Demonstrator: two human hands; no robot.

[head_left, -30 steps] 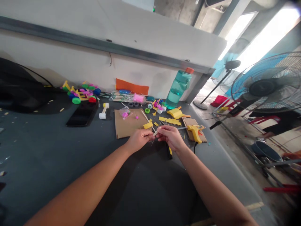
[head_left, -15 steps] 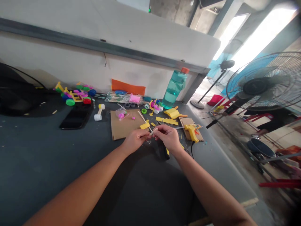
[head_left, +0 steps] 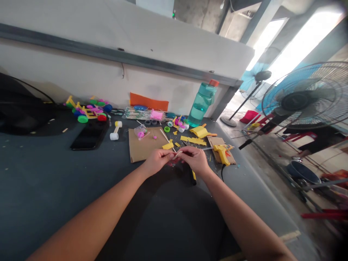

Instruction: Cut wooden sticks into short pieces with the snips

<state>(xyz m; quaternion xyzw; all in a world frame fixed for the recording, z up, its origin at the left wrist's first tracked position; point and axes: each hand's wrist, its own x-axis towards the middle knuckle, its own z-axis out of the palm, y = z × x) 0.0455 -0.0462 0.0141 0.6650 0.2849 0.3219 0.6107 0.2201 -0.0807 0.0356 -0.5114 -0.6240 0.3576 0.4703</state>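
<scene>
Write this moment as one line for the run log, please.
left hand: pinches thin stick | right hand: pinches same stick | nearby: yellow glue gun, cardboard sheet | surface: dark table

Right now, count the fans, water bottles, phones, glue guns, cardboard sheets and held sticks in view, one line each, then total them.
Fans: 2 (near fan, far fan)
Water bottle: 1
Phone: 1
Glue gun: 1
Cardboard sheets: 2 (large sheet, small sheet)
Held stick: 1
Total: 8
</scene>
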